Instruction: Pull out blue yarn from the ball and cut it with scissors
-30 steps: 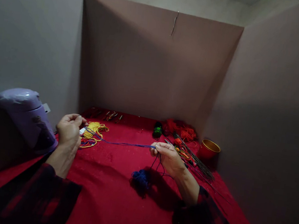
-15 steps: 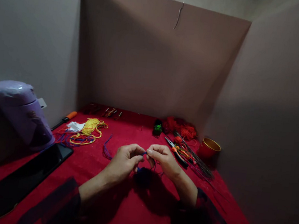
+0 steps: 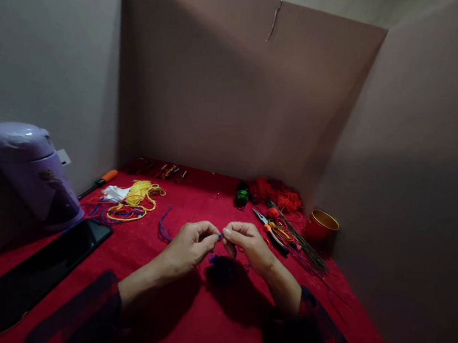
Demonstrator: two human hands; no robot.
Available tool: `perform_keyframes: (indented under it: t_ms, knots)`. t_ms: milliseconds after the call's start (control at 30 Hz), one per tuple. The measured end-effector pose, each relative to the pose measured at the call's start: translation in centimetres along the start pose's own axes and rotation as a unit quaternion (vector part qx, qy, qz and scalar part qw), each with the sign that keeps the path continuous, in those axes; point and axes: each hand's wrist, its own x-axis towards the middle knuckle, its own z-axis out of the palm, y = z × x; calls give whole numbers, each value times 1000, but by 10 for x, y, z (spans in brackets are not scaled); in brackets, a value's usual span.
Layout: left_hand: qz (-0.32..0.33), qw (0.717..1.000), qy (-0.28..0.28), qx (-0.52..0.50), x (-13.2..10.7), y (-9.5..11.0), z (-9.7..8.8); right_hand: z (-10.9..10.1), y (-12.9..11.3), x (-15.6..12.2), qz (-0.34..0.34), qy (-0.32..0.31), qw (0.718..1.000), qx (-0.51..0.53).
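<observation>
My left hand (image 3: 188, 247) and my right hand (image 3: 247, 243) meet over the middle of the red cloth (image 3: 177, 321), fingertips pinched together on a blue thread (image 3: 220, 236). A loose end of that thread (image 3: 163, 229) trails left of my left hand. Just below the fingers lies a dark blue bundle of thread (image 3: 221, 268).
A purple kettle (image 3: 24, 168) and a black flat slab (image 3: 32, 275) lie at the left. Yellow thread (image 3: 136, 199) and an orange-handled tool (image 3: 98, 183) lie behind them. Pliers (image 3: 270, 229), thin wires (image 3: 303, 247), red thread (image 3: 278, 195), a green spool (image 3: 242, 197) and a red cup (image 3: 320, 227) are at the right.
My left hand came from the yellow thread at the left to meet my right hand. The stretched blue thread went slack. In the last half second, little moved.
</observation>
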Motion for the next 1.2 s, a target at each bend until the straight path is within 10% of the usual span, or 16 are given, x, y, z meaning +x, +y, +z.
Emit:
perform_keyframes:
  t_ms: [400,833,1200]
  knots:
    - [-116,984,-30,-133,5,3,-3,1,3,2,-8,3,1000,-10]
    - [-23,998,35,39,9,-19,-9,18,10,-1,-48,30,974,-219]
    - [-20,998,41,-33,9,-12,-10,16,7,4,-23,79,991,-102]
